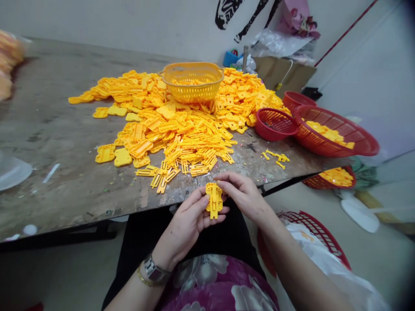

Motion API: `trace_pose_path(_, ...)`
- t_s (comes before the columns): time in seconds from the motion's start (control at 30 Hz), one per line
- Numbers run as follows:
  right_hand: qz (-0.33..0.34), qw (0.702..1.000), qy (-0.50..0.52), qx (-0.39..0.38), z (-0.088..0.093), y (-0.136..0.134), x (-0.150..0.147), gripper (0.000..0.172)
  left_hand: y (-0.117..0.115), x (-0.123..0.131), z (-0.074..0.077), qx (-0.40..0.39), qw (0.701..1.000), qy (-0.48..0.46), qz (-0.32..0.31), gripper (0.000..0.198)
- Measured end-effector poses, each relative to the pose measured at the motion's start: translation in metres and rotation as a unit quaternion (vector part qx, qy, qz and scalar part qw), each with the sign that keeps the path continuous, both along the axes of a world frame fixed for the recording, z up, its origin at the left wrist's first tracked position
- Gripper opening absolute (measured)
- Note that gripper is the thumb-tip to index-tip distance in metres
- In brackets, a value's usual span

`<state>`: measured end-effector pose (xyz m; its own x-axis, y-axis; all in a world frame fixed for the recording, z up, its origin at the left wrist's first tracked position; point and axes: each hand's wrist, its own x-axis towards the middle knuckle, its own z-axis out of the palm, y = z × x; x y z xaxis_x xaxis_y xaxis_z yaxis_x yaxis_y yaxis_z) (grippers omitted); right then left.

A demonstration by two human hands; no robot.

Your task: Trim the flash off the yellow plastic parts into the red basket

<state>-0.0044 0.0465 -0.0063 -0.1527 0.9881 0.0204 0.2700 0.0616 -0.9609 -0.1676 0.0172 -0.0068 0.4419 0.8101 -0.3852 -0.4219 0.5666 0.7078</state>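
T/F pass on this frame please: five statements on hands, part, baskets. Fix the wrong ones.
1. The left hand holds a yellow part. True.
2. The right hand is resting in the lap, far from that part. False: it is raised, with its fingers at the part's top end.
3. A wristwatch is on the left wrist. True.
4. The yellow basket stands on the floor. False: it is up on the table, amid a yellow pile.
5. The large red basket contains yellow pieces. True.
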Motion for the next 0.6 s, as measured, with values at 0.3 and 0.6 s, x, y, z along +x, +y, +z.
trace_pose_path(0.3,-0.028,0.994,-0.069,0.082,-0.010,0.004,0.010,0.018,0.005,-0.002,0.009,0.000,1.000,0.012,0.011,0.028)
trace_pose_path(0.6,-0.071,0.966,-0.161,0.187,0.002,0.030,0.030,0.016,0.010,-0.003,0.009,-0.012,0.999,0.039,0.020,0.027)
